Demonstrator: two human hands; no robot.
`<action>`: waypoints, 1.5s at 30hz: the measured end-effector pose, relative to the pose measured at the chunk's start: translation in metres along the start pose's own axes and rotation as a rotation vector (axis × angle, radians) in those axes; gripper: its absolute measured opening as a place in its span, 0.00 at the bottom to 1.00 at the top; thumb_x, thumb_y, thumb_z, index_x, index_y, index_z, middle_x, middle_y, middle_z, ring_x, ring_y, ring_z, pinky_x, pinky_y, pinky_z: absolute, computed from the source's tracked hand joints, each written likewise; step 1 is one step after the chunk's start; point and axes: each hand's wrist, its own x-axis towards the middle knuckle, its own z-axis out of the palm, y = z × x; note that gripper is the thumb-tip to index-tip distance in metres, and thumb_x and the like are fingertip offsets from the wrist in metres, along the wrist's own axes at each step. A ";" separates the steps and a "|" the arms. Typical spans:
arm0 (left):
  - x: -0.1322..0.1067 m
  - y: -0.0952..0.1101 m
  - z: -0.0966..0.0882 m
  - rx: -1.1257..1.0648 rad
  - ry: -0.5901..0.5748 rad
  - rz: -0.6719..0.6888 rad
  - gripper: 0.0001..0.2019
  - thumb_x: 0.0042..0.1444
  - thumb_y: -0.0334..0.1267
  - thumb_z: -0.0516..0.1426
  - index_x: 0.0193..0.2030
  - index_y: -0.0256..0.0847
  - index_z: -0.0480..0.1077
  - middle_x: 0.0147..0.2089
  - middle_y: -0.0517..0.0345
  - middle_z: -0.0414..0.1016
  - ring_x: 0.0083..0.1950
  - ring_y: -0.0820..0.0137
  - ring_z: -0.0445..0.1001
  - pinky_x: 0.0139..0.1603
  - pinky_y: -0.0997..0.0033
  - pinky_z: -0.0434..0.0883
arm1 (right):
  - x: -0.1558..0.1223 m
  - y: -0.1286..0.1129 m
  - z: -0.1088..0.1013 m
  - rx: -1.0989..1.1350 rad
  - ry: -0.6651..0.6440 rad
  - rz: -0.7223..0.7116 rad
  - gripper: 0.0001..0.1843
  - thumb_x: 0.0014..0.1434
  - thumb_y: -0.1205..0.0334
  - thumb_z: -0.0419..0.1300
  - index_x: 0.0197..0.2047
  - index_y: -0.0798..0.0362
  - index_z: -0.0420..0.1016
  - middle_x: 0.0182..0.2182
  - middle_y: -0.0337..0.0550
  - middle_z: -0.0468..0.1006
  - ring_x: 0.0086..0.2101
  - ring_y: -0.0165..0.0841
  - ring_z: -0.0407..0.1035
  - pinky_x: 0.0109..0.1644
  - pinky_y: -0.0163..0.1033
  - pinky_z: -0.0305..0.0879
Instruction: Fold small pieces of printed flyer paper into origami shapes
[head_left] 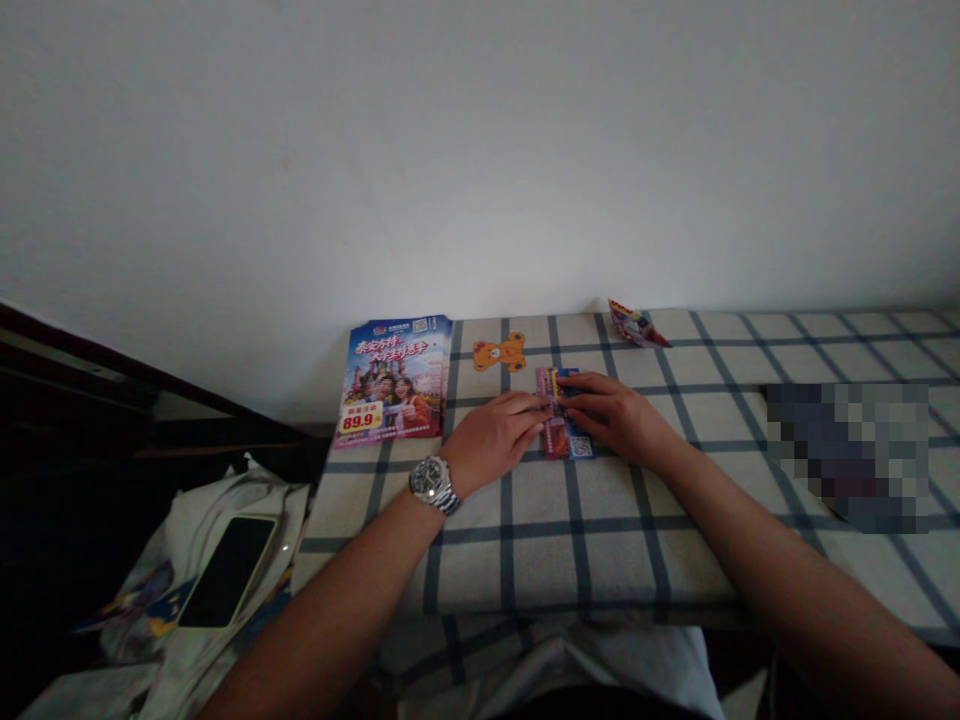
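A small folded colourful paper (pixel 564 436) lies on the checked tablecloth (pixel 570 520) in front of me. My left hand (pixel 491 438), with a metal watch (pixel 433 482) on the wrist, rests knuckles up and presses its fingertips on the paper's left edge. Coming in from the right, my right hand (pixel 616 414) lays its fingers flat across the paper's top part. Both hands pin the paper to the table; neither lifts it.
A stack of printed leaflets (pixel 392 379) lies at the table's far left by the wall. An orange bear cutout (pixel 499 352) and a folded paper shape (pixel 636 325) lie near the wall. A phone (pixel 226 570) rests on cloth at the left. A blurred patch (pixel 847 455) covers the right.
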 end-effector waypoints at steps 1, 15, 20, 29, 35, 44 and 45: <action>0.000 0.000 0.000 0.001 0.000 0.001 0.14 0.72 0.34 0.53 0.59 0.41 0.75 0.62 0.52 0.77 0.62 0.62 0.74 0.64 0.55 0.75 | 0.000 0.000 0.000 0.004 0.000 0.005 0.12 0.68 0.65 0.61 0.52 0.48 0.84 0.60 0.51 0.78 0.60 0.45 0.72 0.64 0.56 0.73; 0.000 0.001 -0.001 0.020 -0.012 -0.011 0.14 0.72 0.34 0.53 0.59 0.41 0.76 0.62 0.51 0.77 0.62 0.62 0.74 0.64 0.55 0.76 | 0.000 0.002 0.000 0.025 -0.037 0.011 0.09 0.68 0.64 0.63 0.47 0.49 0.84 0.60 0.49 0.79 0.61 0.46 0.72 0.71 0.60 0.63; 0.000 0.001 -0.001 0.021 -0.014 -0.015 0.15 0.72 0.35 0.53 0.60 0.41 0.75 0.62 0.52 0.77 0.62 0.63 0.74 0.64 0.55 0.76 | -0.001 0.004 -0.001 0.064 -0.014 -0.008 0.07 0.66 0.63 0.64 0.43 0.48 0.85 0.60 0.50 0.79 0.62 0.47 0.71 0.68 0.59 0.68; 0.000 0.000 -0.002 0.016 -0.022 -0.021 0.15 0.73 0.35 0.52 0.59 0.41 0.75 0.61 0.52 0.77 0.62 0.63 0.75 0.64 0.56 0.75 | 0.002 -0.004 -0.002 0.082 -0.003 0.033 0.06 0.65 0.64 0.65 0.41 0.48 0.85 0.58 0.49 0.79 0.60 0.46 0.72 0.65 0.57 0.71; -0.001 0.000 -0.001 0.019 -0.021 -0.026 0.14 0.73 0.36 0.53 0.59 0.41 0.75 0.62 0.52 0.76 0.63 0.63 0.74 0.64 0.56 0.75 | 0.004 -0.004 0.004 0.063 0.037 0.051 0.03 0.64 0.63 0.66 0.40 0.49 0.83 0.57 0.51 0.79 0.57 0.45 0.75 0.62 0.55 0.74; -0.001 0.000 0.001 0.016 -0.020 -0.030 0.15 0.73 0.36 0.53 0.60 0.42 0.75 0.62 0.52 0.76 0.62 0.62 0.74 0.64 0.55 0.75 | 0.004 -0.005 0.004 0.033 0.021 0.073 0.02 0.63 0.63 0.68 0.40 0.50 0.81 0.56 0.52 0.79 0.55 0.46 0.76 0.60 0.56 0.74; -0.001 0.000 0.000 0.019 -0.018 -0.029 0.14 0.72 0.36 0.53 0.59 0.42 0.75 0.62 0.52 0.76 0.62 0.62 0.74 0.64 0.55 0.75 | 0.004 -0.006 0.004 0.032 0.021 0.077 0.02 0.63 0.62 0.68 0.40 0.50 0.81 0.56 0.52 0.79 0.55 0.46 0.76 0.60 0.56 0.75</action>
